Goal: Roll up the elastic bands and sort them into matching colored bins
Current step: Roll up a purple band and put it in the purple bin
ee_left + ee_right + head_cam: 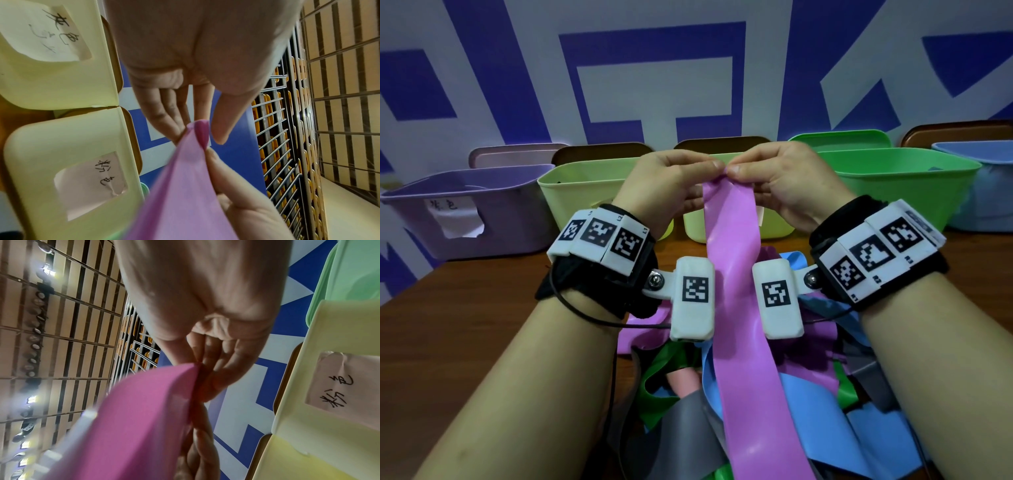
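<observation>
Both hands are raised at the centre of the head view, thumbs almost meeting: the left hand (pixel 671 178) and the right hand (pixel 787 178) each pinch the top end of a pink elastic band (pixel 739 308) between thumb and fingertips. The band hangs from that pinch straight down the middle of the frame, passing between the two wrist-mounted white camera blocks (pixel 693 298) and running out at the bottom edge. It drapes over a tangled pile of bands (pixel 808 394) in blue, green, grey and pink that fills the lower centre and lower right of the frame on the brown wooden surface (pixel 465 308). A black cable (pixel 585 315) trails from the left wrist strap across the left forearm. Along the back of the surface, in the upper half of the frame, stands a row of bins: a purple bin (pixel 493 219) with a paper label at the left, a yellow-green bin (pixel 578 195) partly hidden behind the left hand, another yellow-green bin (pixel 777 226) largely hidden behind the hands and band, a green bin (pixel 900 188) right of centre and a light blue bin (pixel 986 192) at the right edge. Behind them rises a white wall with blue shapes (pixel 654 78). In the left wrist view the band's end bunches between the thumb (pixel 224 123) and fingertips, with two labelled pale yellow bins at the left.
</observation>
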### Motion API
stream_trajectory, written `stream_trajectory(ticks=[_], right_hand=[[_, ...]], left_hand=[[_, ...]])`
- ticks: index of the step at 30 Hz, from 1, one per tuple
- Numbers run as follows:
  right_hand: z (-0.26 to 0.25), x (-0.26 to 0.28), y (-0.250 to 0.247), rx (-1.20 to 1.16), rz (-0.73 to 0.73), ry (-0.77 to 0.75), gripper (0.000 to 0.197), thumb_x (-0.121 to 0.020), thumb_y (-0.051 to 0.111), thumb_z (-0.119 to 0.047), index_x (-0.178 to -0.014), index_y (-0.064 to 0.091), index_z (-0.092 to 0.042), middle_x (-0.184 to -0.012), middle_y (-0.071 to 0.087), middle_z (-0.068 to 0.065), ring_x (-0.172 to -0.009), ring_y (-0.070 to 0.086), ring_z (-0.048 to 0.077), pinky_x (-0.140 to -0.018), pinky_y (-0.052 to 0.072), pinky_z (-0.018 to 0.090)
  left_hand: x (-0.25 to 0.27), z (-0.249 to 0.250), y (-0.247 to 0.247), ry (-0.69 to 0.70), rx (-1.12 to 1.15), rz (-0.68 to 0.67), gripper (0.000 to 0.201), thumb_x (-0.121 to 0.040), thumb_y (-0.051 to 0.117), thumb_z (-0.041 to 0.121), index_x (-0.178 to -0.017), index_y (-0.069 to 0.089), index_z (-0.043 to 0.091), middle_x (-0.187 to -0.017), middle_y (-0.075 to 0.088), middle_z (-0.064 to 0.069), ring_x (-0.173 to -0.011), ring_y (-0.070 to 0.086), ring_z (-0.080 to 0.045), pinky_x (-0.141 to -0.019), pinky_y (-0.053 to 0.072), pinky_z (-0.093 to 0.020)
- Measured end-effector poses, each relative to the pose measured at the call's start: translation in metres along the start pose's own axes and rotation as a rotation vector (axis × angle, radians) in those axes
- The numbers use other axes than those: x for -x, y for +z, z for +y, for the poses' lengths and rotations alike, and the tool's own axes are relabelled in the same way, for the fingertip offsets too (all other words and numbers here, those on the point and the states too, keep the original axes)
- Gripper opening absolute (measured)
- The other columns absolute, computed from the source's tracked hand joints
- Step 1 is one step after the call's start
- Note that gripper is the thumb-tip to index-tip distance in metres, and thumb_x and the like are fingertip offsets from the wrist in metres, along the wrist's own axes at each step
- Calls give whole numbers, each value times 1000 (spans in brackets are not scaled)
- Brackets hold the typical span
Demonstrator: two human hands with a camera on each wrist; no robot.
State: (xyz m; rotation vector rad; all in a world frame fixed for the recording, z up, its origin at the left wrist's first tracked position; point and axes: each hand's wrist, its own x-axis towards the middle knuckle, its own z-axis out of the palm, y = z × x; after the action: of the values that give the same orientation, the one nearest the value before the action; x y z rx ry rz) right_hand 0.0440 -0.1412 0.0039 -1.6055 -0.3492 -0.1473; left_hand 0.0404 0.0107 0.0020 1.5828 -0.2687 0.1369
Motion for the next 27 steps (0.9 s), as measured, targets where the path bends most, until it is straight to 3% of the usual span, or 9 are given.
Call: stream_trajectory(ticks=[3,7,10,12,15,22,25,27], right_hand=[[-1,1,0,14,2,-14,11,-85,64,1,-78,66,-7,-75,65,8,-60,63,11,-57,52,17],[-2,2,0,31,-31,12,9,-87,64,-4,-80,67,-9,-72,66,4,-60,63,8,-56,51,17],[-2,3,0,-16,-81,45,11,-91,61,-11,-83,68,-11,-70,67,0,-59,63,7,-55,51,16],[-4,4,0,-24,-77,35,10,-91,61,-9,-84,68,-10,-71,67,1,-61,62,8,-56,51,16],[-5,4,0,-31,-52,15,8,-88,61,-3,-86,67,-8,-73,66,2,-63,62,10,-59,52,17],[-7,1,-1,-124,-63,53,21,-81,58,12,-81,67,-7,-72,68,4,-66,65,15,-68,54,22],[-6,1,-1,-143,-70,46,19,-82,59,10,-83,67,-7,-78,67,7,-70,65,16,-70,55,23],[-5,2,0,-160,-90,41,11,-86,61,0,-89,68,-8,-82,68,6,-74,66,16,-72,56,24]], left_hand=[[0,0,-1,-8,-58,-9,11,-88,66,15,-78,69,12,-69,65,-4,-56,58,-10,-52,50,-18],[0,0,-5,-1,-104,4,8,-87,66,12,-80,69,10,-71,63,-6,-55,56,-9,-54,49,-20],[0,3,-6,16,-102,16,6,-87,66,11,-82,69,10,-76,66,-6,-66,61,-11,-61,53,-21],[1,4,-5,17,-67,16,6,-87,65,8,-82,69,10,-78,66,-7,-71,60,-15,-65,53,-22],[2,5,-4,4,-31,1,8,-86,65,4,-82,69,9,-79,66,-8,-74,59,-18,-62,52,-19],[3,8,-4,1,17,12,12,-82,67,-4,-86,70,7,-81,70,-7,-76,67,-16,-66,55,-20],[3,7,-4,30,10,32,14,-81,67,-5,-84,70,8,-79,70,-6,-73,67,-14,-64,54,-19],[2,7,-4,49,24,39,15,-82,66,-7,-84,69,8,-81,70,-7,-72,68,-13,-64,54,-19]])
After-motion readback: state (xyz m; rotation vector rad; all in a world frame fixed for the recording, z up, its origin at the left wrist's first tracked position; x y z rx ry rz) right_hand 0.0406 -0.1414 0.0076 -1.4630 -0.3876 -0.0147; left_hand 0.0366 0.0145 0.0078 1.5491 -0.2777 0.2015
